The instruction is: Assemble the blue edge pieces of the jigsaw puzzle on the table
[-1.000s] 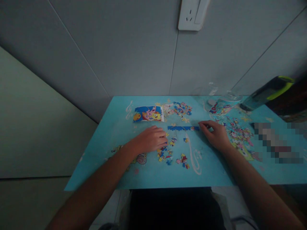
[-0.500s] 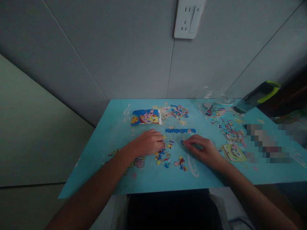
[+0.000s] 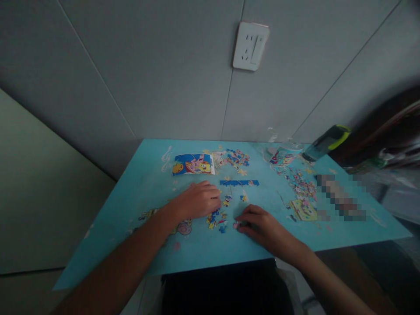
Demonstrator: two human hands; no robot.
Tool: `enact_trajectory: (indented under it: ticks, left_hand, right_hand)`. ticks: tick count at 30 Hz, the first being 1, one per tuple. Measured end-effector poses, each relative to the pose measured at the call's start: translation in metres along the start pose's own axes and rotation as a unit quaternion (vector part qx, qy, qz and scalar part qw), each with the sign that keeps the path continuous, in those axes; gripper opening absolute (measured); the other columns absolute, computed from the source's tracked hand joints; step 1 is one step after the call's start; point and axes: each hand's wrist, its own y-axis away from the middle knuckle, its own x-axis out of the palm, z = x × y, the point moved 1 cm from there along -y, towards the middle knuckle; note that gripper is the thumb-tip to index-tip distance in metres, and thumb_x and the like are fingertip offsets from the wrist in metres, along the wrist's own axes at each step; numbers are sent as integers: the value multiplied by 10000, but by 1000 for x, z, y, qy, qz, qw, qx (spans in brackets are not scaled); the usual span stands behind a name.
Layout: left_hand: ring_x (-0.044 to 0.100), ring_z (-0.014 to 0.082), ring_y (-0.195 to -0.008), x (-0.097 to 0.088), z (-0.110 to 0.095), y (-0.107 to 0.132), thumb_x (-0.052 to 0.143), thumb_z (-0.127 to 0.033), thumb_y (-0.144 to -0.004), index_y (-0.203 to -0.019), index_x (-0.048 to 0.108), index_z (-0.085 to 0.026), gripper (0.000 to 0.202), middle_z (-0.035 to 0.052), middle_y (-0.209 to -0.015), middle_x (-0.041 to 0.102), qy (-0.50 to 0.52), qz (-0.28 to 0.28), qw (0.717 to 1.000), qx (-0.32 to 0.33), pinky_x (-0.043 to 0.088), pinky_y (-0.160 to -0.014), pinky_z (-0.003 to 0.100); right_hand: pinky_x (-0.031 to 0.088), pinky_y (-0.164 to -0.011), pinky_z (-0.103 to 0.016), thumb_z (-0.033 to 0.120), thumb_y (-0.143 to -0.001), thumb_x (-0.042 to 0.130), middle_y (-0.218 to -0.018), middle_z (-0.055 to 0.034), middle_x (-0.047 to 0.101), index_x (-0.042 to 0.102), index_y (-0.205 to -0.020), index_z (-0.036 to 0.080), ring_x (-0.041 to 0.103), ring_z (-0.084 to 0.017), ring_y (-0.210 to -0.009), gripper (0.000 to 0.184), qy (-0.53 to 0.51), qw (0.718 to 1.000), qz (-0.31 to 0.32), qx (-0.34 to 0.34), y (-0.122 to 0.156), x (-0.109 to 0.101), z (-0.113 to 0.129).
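Note:
My left hand [image 3: 204, 199] rests on the table with its fingers curled down at the edge of a loose pile of jigsaw puzzle pieces [image 3: 216, 220]; whatever is under its fingertips is hidden. To the right of the pile, my right hand [image 3: 257, 223] has thumb and fingers pinched at a small puzzle piece [image 3: 235, 225], which its fingers partly cover. Beyond both hands lies a joined blue strip of puzzle [image 3: 239, 183]. A single blue and yellow piece [image 3: 243, 198] lies between that strip and my right hand.
A cartoon picture sheet [image 3: 193, 165] lies at the back left, beside another heap of pieces [image 3: 238, 158]. On the right are a scattered heap [image 3: 302, 186], a clear plastic container [image 3: 288, 151] and a dark bottle [image 3: 324, 143]. The wall [image 3: 180, 87] borders the table's [image 3: 124, 183] back edge.
My right hand has let go of the blue piece below the strip and come nearer to me, onto the pieces there. My left hand has stayed by the pile. The view has shifted.

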Motion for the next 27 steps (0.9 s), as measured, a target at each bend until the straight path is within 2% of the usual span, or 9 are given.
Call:
enact_trajectory:
  ticks: [7,9,12,14,15,17,18,22,27]
  left_hand:
    - [518,173,-731,0,-2,-1,531,-238,-1018,-777,657,-210,273,10,-751,596,-21,9,1000,3,366,-700,353]
    - [521,173,-737,1,-2,-1,539,-241,-1014,-779,655,-209,264,9,-755,598,-20,12,1000,0,367,-709,351]
    - [531,170,-754,6,0,0,548,-239,-1008,-804,662,-205,236,10,-767,605,-9,2,1000,-8,373,-734,347]
    - [537,170,-770,10,1,0,556,-234,-1002,-815,663,-202,218,13,-775,606,-1,-8,1000,-13,376,-751,348]
    - [537,171,-772,12,2,1,559,-233,-1000,-815,661,-200,214,15,-776,605,2,-12,1000,-14,375,-753,349]
    - [533,173,-769,13,2,1,559,-234,-1000,-811,658,-198,216,17,-772,601,4,-16,1000,-16,372,-746,348]
    - [531,173,-768,14,2,1,556,-236,-1003,-813,658,-197,220,17,-771,600,5,-16,1000,-15,369,-742,349]
    - [534,180,-783,11,1,0,541,-242,-1015,-827,662,-193,229,24,-789,614,5,-10,1000,-24,366,-749,357]
    - [550,191,-845,9,2,0,541,-241,-1021,-930,693,-189,185,37,-844,634,22,-16,997,-70,394,-794,366]
  right_hand:
    - [535,-887,-359,226,-918,710,-962,-58,701,760,-929,231,663,-214,-933,52,-13,999,-16,33,1,-5,6]
    - [542,-812,-334,228,-901,720,-908,-45,709,745,-892,220,667,-202,-853,28,-45,997,-14,58,1,-5,8]
    - [521,-649,-284,313,-918,694,-782,-13,710,727,-873,211,648,-173,-694,116,-131,985,-10,112,-2,-11,-5]
    - [512,-637,-284,410,-919,683,-787,-17,725,726,-868,205,652,-181,-702,216,-151,978,-60,128,-7,-21,-24]
    - [517,-656,-293,443,-909,684,-832,-28,742,730,-871,201,660,-190,-728,249,-140,976,-100,131,-10,-27,-36]
    - [496,-602,-300,506,-897,672,-768,-29,736,759,-884,199,644,-193,-663,319,-81,967,-183,157,-16,-40,-59]
    - [488,-594,-310,512,-893,671,-760,-38,739,774,-911,194,641,-201,-652,336,-68,963,-200,165,-19,-44,-69]
    - [510,-640,-348,511,-907,642,-829,-70,779,802,-968,192,678,-233,-689,362,-40,953,-236,184,-25,-45,-88]
    - [529,-682,-369,492,-909,644,-895,-76,797,811,-991,210,710,-254,-736,338,-17,949,-248,194,-24,-32,-85]
